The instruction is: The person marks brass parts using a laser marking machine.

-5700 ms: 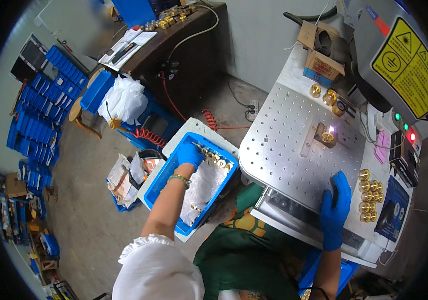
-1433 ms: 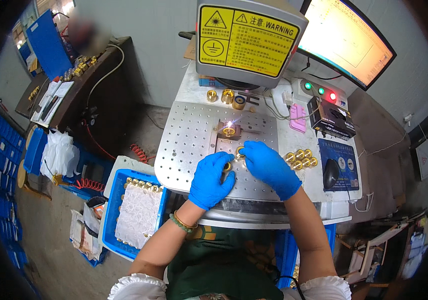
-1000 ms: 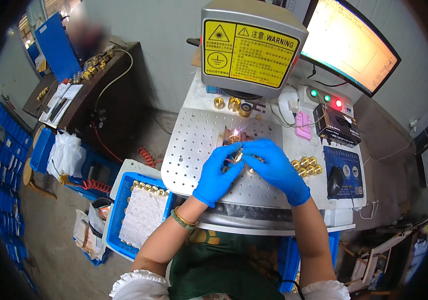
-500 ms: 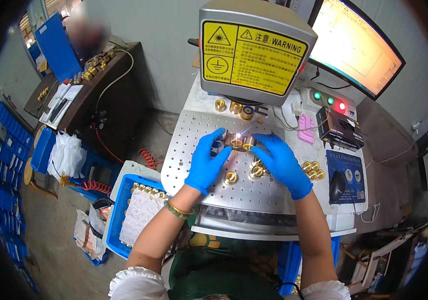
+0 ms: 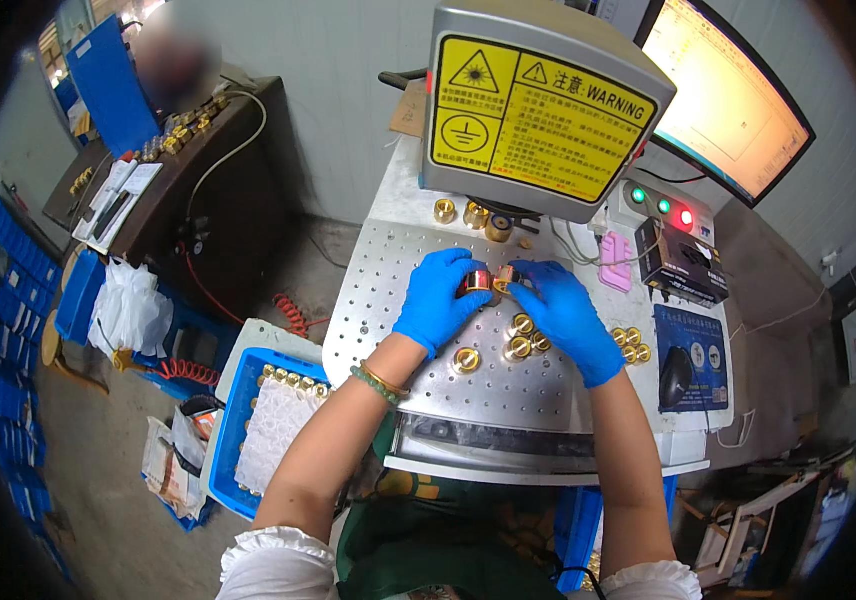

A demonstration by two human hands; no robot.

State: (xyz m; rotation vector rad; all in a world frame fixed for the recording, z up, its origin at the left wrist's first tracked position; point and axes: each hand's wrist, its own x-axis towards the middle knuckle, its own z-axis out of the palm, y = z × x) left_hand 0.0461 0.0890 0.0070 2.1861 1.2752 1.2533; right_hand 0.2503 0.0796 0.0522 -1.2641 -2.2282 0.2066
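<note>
Both hands wear blue gloves and meet over the perforated metal plate (image 5: 398,300), below the grey machine head. My left hand (image 5: 440,302) is closed with thumb and fingers around a short brass ring fitting (image 5: 477,281). Right beside it, my right hand (image 5: 563,315) pinches another brass fitting (image 5: 504,280), partly covered by the fingers. Near my right hand's thumb stands a small cluster of brass fittings (image 5: 519,346). A single brass fitting (image 5: 466,360) sits nearer to me on the plate.
Above my hands hangs the grey machine head (image 5: 558,30) with a yellow label. Several brass pieces (image 5: 475,214) stand behind; others (image 5: 632,344) lie right, beside a mouse (image 5: 676,372). A blue crate (image 5: 226,450) of fittings is at left. A person sits at the far-left desk (image 5: 238,180).
The bright spark at the fittings is gone. My left hand has moved right and closed around a fitting; the two fittings now sit slightly apart. The view has shifted a little.
</note>
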